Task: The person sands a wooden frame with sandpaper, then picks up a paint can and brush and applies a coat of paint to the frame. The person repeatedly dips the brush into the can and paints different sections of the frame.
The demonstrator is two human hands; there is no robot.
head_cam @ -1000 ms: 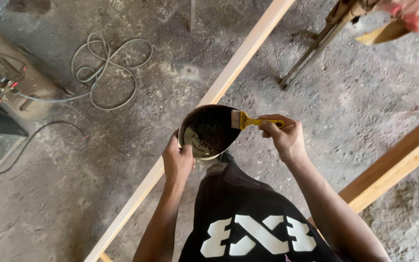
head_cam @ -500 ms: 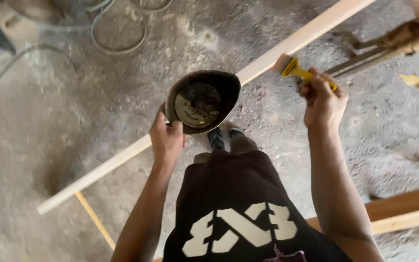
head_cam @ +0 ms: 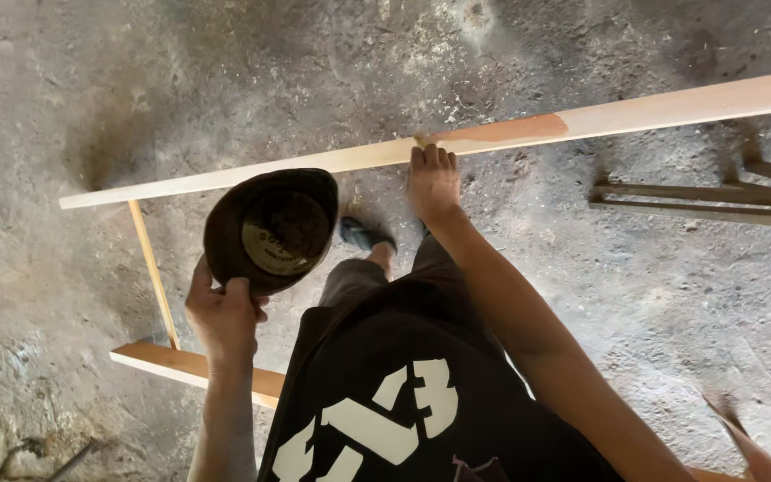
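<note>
Brush (head_cam: 420,141) mostly hidden under right hand (head_cam: 432,178), only a yellowish tip showing at the fingers (head_cam: 430,156), which lie together against the plank (head_cam: 671,105) by the darker coated patch; left hand (head_cam: 223,314) fingers curled around the dark tin's (head_cam: 271,230) lower rim.

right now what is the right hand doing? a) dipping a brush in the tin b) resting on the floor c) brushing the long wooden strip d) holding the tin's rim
c: the right hand is pressed up to the long strip at the end of a darker, wet-looking patch, with only a bit of the brush showing above the fingers, while the left hand holds the tin away from it.
</note>
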